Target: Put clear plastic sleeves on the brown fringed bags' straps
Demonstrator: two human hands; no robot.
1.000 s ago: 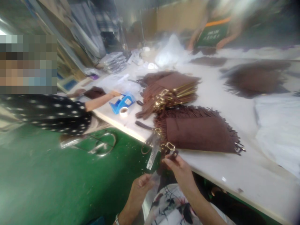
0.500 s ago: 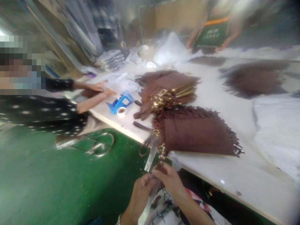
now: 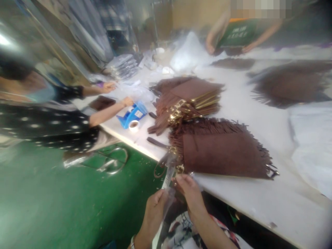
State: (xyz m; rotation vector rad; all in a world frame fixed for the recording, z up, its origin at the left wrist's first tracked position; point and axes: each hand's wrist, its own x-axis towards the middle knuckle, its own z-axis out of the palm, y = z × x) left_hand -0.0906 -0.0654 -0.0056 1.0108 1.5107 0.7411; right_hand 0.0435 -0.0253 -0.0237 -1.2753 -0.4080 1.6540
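Note:
A brown fringed suede bag (image 3: 220, 152) lies flat near the front edge of the white table (image 3: 259, 204), its gold clasp and strap hanging over the edge. My right hand (image 3: 190, 192) pinches the strap end just below that gold clasp (image 3: 179, 168). My left hand (image 3: 155, 211) is closed on a strip of clear plastic wrap (image 3: 168, 176) that runs up beside the strap. Both hands are close together below the table edge.
A stack of the same brown bags (image 3: 189, 98) lies behind. A person in a dotted black top reaches onto the table at left, by a blue tape dispenser (image 3: 133, 114) and tape roll (image 3: 134, 125). Another person stands at the far side. Green floor lies to the left.
My hands stayed together at the strap and shifted slightly up towards the clasp. The person at left pulled one arm back and reached farther with the other.

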